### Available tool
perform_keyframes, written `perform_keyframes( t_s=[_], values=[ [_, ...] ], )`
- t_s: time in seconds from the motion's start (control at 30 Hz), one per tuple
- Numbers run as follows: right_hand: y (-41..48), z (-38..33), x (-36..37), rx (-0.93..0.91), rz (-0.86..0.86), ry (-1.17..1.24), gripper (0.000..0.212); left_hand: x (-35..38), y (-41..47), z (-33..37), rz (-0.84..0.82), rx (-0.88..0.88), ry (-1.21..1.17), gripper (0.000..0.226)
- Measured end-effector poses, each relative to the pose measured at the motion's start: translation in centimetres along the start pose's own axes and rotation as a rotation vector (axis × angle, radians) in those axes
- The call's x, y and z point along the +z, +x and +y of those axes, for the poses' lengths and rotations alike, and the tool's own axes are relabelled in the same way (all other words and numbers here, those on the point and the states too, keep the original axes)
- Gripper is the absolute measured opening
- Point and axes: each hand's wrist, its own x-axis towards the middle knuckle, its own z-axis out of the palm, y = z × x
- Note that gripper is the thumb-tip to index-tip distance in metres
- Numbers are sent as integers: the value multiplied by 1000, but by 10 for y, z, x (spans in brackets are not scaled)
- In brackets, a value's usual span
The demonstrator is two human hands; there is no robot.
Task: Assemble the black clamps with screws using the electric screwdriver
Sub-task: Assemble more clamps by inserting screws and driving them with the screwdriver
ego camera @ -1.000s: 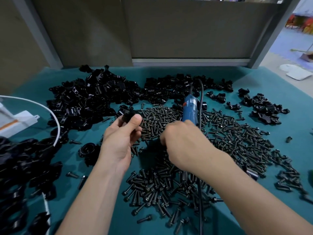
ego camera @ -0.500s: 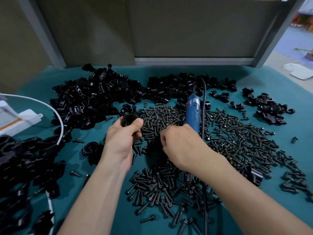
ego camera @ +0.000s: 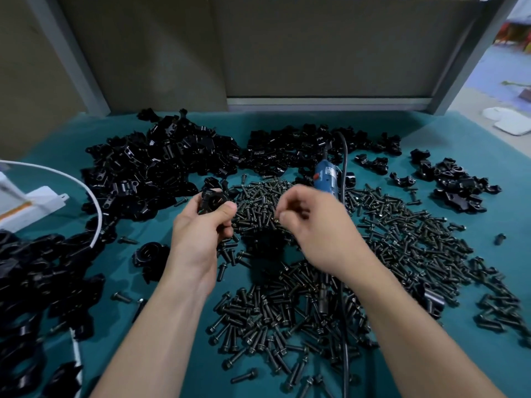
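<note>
Close to us, we see a big pile of black screws (ego camera: 287,311) on the green table (ego camera: 258,120). A little farther on, our left hand (ego camera: 201,237) curls its fingers and thumb round one black clamp (ego camera: 214,200). Our right hand (ego camera: 319,234) bends its fingers close together over the screws. It is blurry, so we cannot tell if they pinch one. Just behind it lies the blue screwdriver (ego camera: 326,179). Farthest back sits the heap of clamps (ego camera: 161,168).
</note>
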Motion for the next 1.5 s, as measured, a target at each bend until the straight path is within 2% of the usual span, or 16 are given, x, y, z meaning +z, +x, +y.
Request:
perform_keyframes(
  t_s=[0.1,0.13,0.3,0.47,0.57,0.67,0.77,0.93,1.17,1.5],
  values=[
    [0,0,-10,72,-52,727,17,6,-5,-2,-79,25,80,29],
    [-1,0,-12,97,-80,880,17,8,-7,-2,-134,28,94,30],
    [-3,9,-18,143,-107,1026,32,16,-16,-5,-377,-4,127,35],
    [-6,16,-21,93,-16,908,11,21,-20,-7,-449,-60,64,31],
    [-5,18,-24,92,17,889,18,21,-21,-6,-476,-69,59,36],
    [-4,21,-26,63,34,860,15,22,-21,-5,-515,-35,72,35],
    [-5,22,-24,-16,57,777,3,24,-23,-4,-568,27,91,38],
    [-8,19,-21,-149,68,593,15,23,-24,-1,-579,108,103,37],
    [-8,20,-20,-191,174,431,14,23,-26,0,-594,91,100,34],
    [-9,22,-27,-256,208,100,16,22,-22,-3,-588,50,99,32]
  ],
)
